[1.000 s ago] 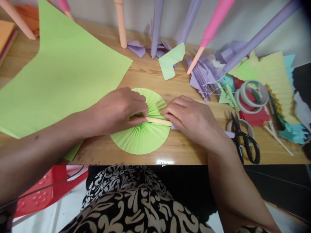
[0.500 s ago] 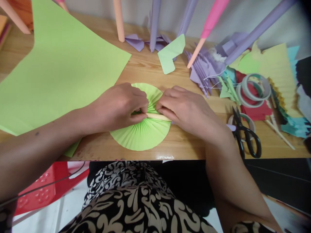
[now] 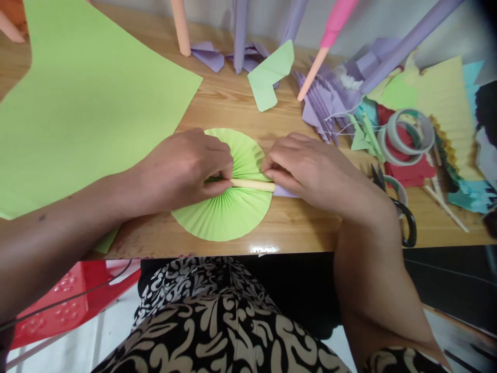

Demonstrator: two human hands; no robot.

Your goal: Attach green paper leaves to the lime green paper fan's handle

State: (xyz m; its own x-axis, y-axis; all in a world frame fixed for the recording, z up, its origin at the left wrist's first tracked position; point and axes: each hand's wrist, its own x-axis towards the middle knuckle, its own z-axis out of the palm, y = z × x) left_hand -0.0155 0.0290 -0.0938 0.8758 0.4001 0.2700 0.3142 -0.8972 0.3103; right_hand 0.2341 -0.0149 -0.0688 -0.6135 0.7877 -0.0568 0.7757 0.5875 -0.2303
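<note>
A round pleated green paper fan (image 3: 227, 212) lies flat near the front edge of the wooden table (image 3: 303, 228). A thin wooden stick (image 3: 252, 184) lies across its middle, pointing right. My left hand (image 3: 186, 168) is closed, its fingers pinching the stick and pleats at the fan's centre. My right hand (image 3: 314, 168) is closed too, fingers pressed on the stick's right end at the fan's rim, over a small purple paper scrap (image 3: 285, 192).
A large green paper sheet (image 3: 77, 103) covers the left of the table. Rolled paper tubes (image 3: 238, 31) lean at the back. Purple folded paper (image 3: 322, 106), tape rolls (image 3: 407, 137), black scissors (image 3: 404, 220) and coloured scraps crowd the right. A red stool (image 3: 66, 305) stands below left.
The view has shifted slightly. My right hand slid a little right along the stick, showing more of it. My left hand keeps its pinch at the fan's centre.
</note>
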